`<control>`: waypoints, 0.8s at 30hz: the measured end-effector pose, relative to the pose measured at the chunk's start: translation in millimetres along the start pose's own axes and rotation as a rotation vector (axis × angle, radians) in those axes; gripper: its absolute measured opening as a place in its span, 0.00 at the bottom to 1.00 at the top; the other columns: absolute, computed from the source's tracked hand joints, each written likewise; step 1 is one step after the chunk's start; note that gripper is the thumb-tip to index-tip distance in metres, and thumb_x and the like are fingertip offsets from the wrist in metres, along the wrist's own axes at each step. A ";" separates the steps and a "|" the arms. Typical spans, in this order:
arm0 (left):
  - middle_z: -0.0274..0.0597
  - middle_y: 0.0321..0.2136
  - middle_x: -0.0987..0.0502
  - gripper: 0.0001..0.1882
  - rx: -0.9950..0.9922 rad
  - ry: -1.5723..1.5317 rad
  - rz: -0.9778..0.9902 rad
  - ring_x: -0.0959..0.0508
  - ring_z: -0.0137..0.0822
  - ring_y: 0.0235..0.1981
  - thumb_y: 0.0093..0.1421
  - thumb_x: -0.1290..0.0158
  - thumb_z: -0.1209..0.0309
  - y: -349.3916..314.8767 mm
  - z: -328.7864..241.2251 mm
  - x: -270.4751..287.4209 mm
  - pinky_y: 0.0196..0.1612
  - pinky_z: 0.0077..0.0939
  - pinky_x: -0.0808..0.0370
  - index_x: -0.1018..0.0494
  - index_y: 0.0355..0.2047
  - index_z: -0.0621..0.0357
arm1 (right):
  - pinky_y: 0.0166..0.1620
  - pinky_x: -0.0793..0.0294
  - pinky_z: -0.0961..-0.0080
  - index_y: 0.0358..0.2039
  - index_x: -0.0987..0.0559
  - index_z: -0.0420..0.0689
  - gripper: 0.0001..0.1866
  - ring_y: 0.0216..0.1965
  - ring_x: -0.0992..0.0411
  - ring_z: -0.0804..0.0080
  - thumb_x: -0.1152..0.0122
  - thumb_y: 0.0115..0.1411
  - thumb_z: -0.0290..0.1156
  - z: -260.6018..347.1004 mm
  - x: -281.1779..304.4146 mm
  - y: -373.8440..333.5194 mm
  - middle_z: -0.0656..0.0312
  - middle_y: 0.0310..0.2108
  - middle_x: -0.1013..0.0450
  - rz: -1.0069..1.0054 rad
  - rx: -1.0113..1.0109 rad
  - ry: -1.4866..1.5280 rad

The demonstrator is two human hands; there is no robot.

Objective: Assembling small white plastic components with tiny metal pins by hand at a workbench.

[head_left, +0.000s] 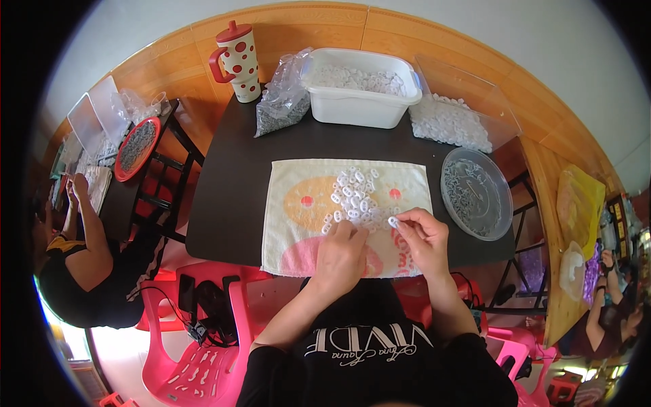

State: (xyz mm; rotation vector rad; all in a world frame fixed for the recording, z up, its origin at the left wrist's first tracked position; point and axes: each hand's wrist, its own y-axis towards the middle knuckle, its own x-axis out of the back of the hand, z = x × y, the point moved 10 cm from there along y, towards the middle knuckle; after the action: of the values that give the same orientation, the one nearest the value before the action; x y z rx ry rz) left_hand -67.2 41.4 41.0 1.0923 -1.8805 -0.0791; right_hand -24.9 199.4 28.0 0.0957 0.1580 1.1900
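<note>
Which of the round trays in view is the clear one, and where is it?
The clear round tray at the table's right edge, beside the towel. The other round tray, on the left side table, has a red rim.

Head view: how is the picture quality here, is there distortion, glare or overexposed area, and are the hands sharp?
In the head view, fisheye distortion bends the dark table edges and wooden wall, and black corners frame the circle. The floor at lower left is overexposed by bright light. The left hand and right hand over the towel look fairly sharp; the small white pieces are bright, with little detail.
</note>
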 end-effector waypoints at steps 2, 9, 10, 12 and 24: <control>0.49 0.36 0.25 0.16 -0.007 -0.005 -0.069 0.24 0.38 0.31 0.52 0.41 0.82 1.7 -7.9 7.1 0.31 0.27 0.26 0.23 0.43 0.65 | 0.27 0.35 0.90 0.38 0.21 0.37 0.05 0.25 0.31 0.86 0.40 0.61 0.19 27.8 -6.7 -1.2 0.67 0.28 0.25 0.024 0.257 -0.333; 0.51 0.35 0.23 0.16 0.062 -0.653 -0.035 0.21 0.42 0.33 0.51 0.39 0.83 6.9 7.4 1.1 0.33 0.28 0.25 0.23 0.42 0.66 | 0.33 0.32 0.87 0.36 0.20 0.38 0.04 0.30 0.30 0.86 0.39 0.60 0.19 -11.5 -16.6 -10.3 0.64 0.30 0.24 0.128 -0.164 0.246; 0.51 0.35 0.23 0.16 0.057 -0.653 -0.032 0.21 0.42 0.33 0.51 0.39 0.83 5.5 9.3 -1.2 0.33 0.28 0.25 0.23 0.42 0.66 | 0.33 0.31 0.86 0.36 0.20 0.37 0.04 0.29 0.29 0.85 0.39 0.60 0.18 -8.4 -14.3 -10.4 0.64 0.30 0.23 0.143 -0.149 0.088; 0.45 0.39 0.23 0.10 0.171 -0.849 -0.039 0.21 0.29 0.36 0.55 0.44 0.87 -1.2 20.9 -8.4 0.32 0.19 0.24 0.22 0.38 0.68 | 0.33 0.31 0.85 0.35 0.21 0.37 0.03 0.29 0.28 0.83 0.40 0.60 0.18 -8.8 -5.6 -11.4 0.63 0.30 0.23 0.136 -0.142 -0.065; 0.41 0.31 0.21 0.02 0.446 -0.886 -0.086 0.21 0.26 0.27 0.58 0.42 0.83 -8.4 43.6 -22.7 0.29 0.16 0.26 0.24 0.32 0.67 | 0.34 0.28 0.70 0.31 0.23 0.37 0.08 0.31 0.27 0.59 0.39 0.50 0.13 46.0 26.4 -23.0 0.55 0.30 0.26 -0.060 0.464 -0.906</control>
State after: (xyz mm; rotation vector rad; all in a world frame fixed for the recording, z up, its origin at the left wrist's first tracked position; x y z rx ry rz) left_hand -90.0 36.7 -3.1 1.6095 -2.7210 -0.2302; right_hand 13.7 215.8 67.9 1.0090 -0.3641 0.9349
